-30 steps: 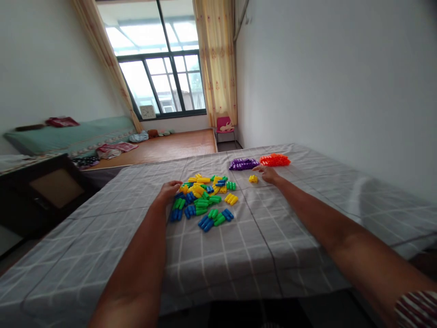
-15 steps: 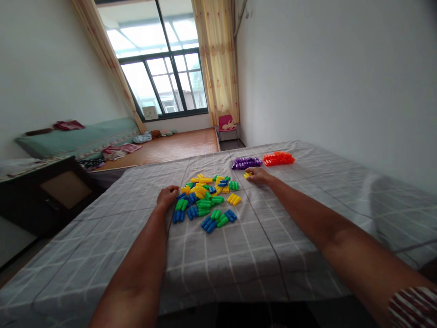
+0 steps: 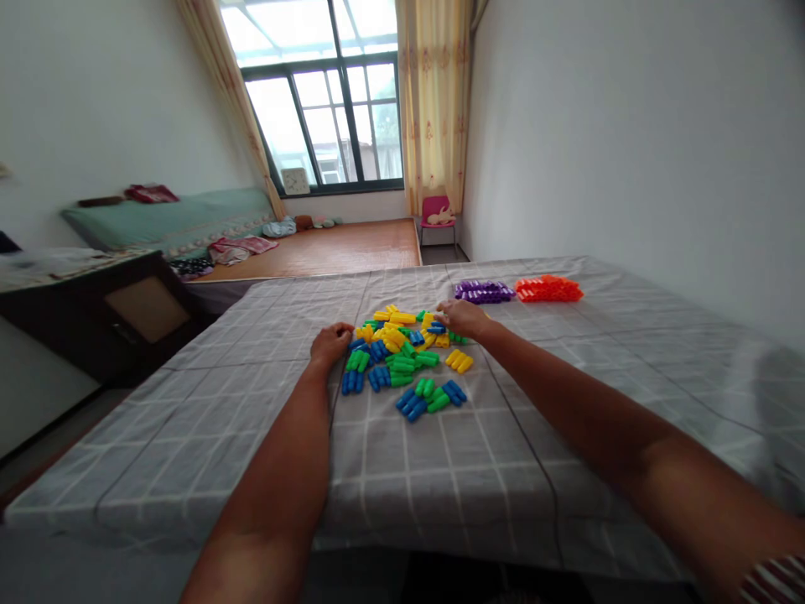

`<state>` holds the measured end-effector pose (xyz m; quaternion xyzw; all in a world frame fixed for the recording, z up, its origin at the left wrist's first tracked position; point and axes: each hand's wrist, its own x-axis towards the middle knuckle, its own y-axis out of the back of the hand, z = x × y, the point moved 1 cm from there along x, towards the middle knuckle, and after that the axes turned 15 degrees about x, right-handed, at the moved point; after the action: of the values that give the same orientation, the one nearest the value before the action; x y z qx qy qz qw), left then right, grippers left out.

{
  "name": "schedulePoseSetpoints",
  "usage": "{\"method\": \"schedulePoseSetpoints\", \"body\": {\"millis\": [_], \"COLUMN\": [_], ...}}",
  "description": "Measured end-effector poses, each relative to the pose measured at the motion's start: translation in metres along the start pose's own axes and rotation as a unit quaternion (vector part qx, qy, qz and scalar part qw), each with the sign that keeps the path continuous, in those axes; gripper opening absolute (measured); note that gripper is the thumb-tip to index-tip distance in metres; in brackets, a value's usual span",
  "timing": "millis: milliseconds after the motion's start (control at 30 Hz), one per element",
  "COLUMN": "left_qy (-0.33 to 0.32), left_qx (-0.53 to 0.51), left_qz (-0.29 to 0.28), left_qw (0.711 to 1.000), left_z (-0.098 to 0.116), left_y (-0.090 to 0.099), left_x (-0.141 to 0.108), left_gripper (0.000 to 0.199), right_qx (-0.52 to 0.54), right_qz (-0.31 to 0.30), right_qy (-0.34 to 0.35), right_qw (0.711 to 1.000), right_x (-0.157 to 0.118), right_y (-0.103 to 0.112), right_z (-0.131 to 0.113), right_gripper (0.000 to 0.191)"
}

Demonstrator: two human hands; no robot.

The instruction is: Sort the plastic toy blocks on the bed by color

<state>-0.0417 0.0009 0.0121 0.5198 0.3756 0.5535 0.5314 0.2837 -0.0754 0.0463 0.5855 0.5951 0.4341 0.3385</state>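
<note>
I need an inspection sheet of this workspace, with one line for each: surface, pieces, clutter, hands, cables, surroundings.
Surface: grey checked cloth, creased.
Pieces: mixed pile of yellow, green and blue between the hands; purple pile and orange pile beyond, side by side.
Clutter: clothes on the bed.
Left hand: at the mixed pile's left edge; grip unclear.
Right hand: at its far right side; fingertips' contact unclear.
Cables: nothing seen.
Surroundings: window and pink chair at the back, dark cabinet at left.
</note>
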Motion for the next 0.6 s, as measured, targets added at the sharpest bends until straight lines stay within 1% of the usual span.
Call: {"method": "schedulePoseSetpoints", "body": {"millis": [67, 100, 133, 167, 233, 267, 300, 367, 433, 467, 533, 600], "left_qy": [-0.004, -0.005, -0.004, -0.003, 0.000, 0.002, 0.004, 0.006, 0.005, 0.003, 0.002, 0.001], "left_qx": [-0.001, -0.001, -0.001, -0.001, -0.004, -0.008, -0.012, -0.022, -0.027, -0.027, -0.027, -0.031], "left_qz": [-0.003, -0.004, -0.005, -0.005, -0.005, -0.003, -0.002, 0.002, 0.006, 0.007, 0.007, 0.009], "left_qw": [1.000, 1.000, 1.000, 1.000, 1.000, 1.000, 1.000, 1.000, 1.000, 1.000, 1.000, 0.999], "left_z": [0.001, 0.001, 0.002, 0.002, 0.002, 0.002, 0.002, 0.002, 0.002, 0.002, 0.001, 0.000], "left_y": [0.001, 0.002, 0.003, 0.003, 0.003, 0.003, 0.003, 0.002, 0.001, 0.000, 0.000, -0.002], "left_x": [-0.002, -0.002, -0.002, -0.002, -0.001, 0.000, 0.001, 0.002, 0.003, 0.003, 0.003, 0.003], "left_gripper": [0.036, 0.035, 0.035, 0.035, 0.035, 0.035, 0.035, 0.035, 0.035, 0.035, 0.034, 0.034], "right_qx": [-0.022, -0.023, -0.013, 0.008, 0.086, 0.133, 0.174, 0.206, 0.172, 0.144, 0.105, 0.118], "right_qz": [-0.013, -0.017, -0.017, -0.015, -0.013, -0.012, -0.009, -0.010, -0.017, -0.022, -0.033, -0.050], "right_qy": [-0.058, -0.070, -0.065, -0.046, 0.012, 0.033, 0.042, 0.026, -0.003, -0.008, 0.001, 0.026], "right_qw": [0.998, 0.997, 0.998, 0.999, 0.996, 0.990, 0.984, 0.978, 0.985, 0.989, 0.994, 0.991], "right_x": [-0.001, -0.001, -0.002, -0.002, 0.000, 0.001, 0.004, 0.009, 0.014, 0.016, 0.020, 0.020], "right_y": [-0.011, -0.015, -0.018, -0.019, -0.016, -0.011, -0.005, 0.006, 0.011, 0.010, 0.002, -0.007], "right_z": [-0.014, -0.019, -0.023, -0.026, -0.028, -0.026, -0.022, -0.011, -0.001, 0.001, -0.002, -0.011], "right_gripper": [0.054, 0.058, 0.059, 0.056, 0.047, 0.044, 0.043, 0.043, 0.040, 0.036, 0.032, 0.034]}}
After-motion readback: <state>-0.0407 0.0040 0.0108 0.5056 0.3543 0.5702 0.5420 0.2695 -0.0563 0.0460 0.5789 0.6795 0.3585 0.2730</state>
